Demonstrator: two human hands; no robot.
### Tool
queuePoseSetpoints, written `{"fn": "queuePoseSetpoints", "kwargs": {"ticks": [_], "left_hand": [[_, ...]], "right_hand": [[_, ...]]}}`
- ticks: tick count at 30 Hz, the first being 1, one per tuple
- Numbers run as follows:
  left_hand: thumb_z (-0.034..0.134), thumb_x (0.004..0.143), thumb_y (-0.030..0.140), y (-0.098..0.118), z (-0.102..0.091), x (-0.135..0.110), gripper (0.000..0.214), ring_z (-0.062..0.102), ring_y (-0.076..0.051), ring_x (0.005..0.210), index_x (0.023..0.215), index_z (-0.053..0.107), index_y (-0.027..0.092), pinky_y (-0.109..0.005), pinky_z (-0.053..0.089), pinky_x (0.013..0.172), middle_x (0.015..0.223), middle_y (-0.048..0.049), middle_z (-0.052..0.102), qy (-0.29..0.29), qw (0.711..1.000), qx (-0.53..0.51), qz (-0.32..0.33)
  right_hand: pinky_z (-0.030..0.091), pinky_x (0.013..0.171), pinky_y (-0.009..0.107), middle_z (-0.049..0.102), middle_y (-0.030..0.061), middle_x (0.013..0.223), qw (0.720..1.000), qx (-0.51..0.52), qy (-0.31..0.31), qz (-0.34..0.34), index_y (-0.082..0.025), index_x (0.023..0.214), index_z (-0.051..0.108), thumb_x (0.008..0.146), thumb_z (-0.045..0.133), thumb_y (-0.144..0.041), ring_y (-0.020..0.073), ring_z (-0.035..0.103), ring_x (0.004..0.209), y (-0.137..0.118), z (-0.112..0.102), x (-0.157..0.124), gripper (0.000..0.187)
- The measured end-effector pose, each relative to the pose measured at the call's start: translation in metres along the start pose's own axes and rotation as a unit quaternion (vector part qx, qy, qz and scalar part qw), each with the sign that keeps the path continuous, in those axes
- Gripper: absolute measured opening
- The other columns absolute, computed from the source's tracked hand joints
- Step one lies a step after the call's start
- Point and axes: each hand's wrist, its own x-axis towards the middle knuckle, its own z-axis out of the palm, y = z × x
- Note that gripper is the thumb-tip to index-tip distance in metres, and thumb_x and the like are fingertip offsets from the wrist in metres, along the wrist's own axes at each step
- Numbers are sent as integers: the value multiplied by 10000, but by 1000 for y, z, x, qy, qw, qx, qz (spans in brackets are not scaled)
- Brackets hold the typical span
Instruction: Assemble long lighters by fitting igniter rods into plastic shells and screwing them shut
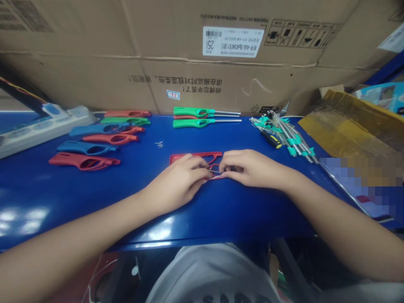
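A red plastic lighter shell (202, 157) lies flat on the blue table (126, 185), near its front edge. My left hand (181, 179) rests on the shell's left part, fingers curled and pinched at its middle. My right hand (249, 168) meets it from the right, fingertips pinched on the same spot. Thin wires show between the fingertips; what else they grip is hidden.
Several red, blue and green lighter shells (94, 143) lie at the left. Two green assembled lighters (202, 118) lie at the back. A heap of metal tubes with teal parts (284, 134) sits right. Cardboard boxes (202, 63) wall the back; a power strip (41, 126) lies far left.
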Motion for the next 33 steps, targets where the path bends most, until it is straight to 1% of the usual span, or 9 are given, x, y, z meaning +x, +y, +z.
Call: {"fn": "queuePoseSetpoints", "kwargs": {"ticks": [3, 8, 16, 21, 24, 28, 33], "left_hand": [[510, 1007, 158, 1, 0, 0, 244, 599, -237, 1086, 1119, 718, 217, -406, 480, 972, 1147, -84, 674, 2, 1000, -9, -4], [507, 993, 130, 1, 2, 0, 264, 591, -234, 1090, 1132, 711, 224, -413, 462, 987, 1159, -83, 658, 7, 1000, -9, -2], [494, 1001, 147, 0, 2, -1, 251, 583, -241, 1090, 1072, 722, 225, -414, 467, 981, 1144, -83, 650, 5, 1000, -11, -5], [492, 1002, 136, 2, 1, 0, 265, 583, -234, 1077, 1141, 703, 213, -413, 466, 990, 1130, -83, 660, 0, 1000, -14, -10], [498, 998, 143, 1, 1, 0, 263, 584, -237, 1080, 1134, 711, 216, -412, 476, 983, 1141, -89, 654, 4, 1000, -9, -7], [503, 988, 132, 0, 3, 0, 281, 587, -238, 1089, 1149, 714, 225, -418, 483, 981, 1149, -92, 645, 9, 1000, -6, -2], [496, 1001, 151, -1, 4, 0, 280, 584, -237, 1092, 1144, 725, 224, -409, 482, 977, 1148, -97, 636, 8, 1000, -18, 1]], "right_hand": [[396, 702, 256, 704, 42, 1008, 1000, 5, 2, -6, -196, 979, 707, 912, 601, -149, 149, 609, 809, 1, 1, 0, 133], [414, 716, 256, 707, 25, 1038, 1000, 25, -12, -14, -219, 1015, 716, 898, 601, -133, 144, 618, 825, 0, 1, -2, 185], [426, 740, 271, 717, 37, 1054, 1000, 7, -8, -7, -210, 1013, 713, 913, 591, -136, 160, 637, 857, -2, 2, -1, 175], [429, 758, 270, 717, 31, 1054, 1000, 1, -5, -5, -215, 990, 706, 922, 592, -140, 166, 648, 888, -3, 2, 0, 152], [430, 756, 272, 716, 36, 1070, 1000, -9, -3, -2, -218, 1007, 706, 926, 594, -148, 170, 650, 889, -3, 3, -1, 155], [437, 761, 275, 715, 45, 1069, 1000, 11, 1, -8, -214, 1019, 714, 926, 585, -139, 169, 648, 882, -1, 3, -1, 176], [439, 770, 275, 713, 42, 1046, 999, 29, -9, -15, -219, 1018, 727, 920, 588, -131, 166, 642, 886, 0, 3, 0, 192]]}}
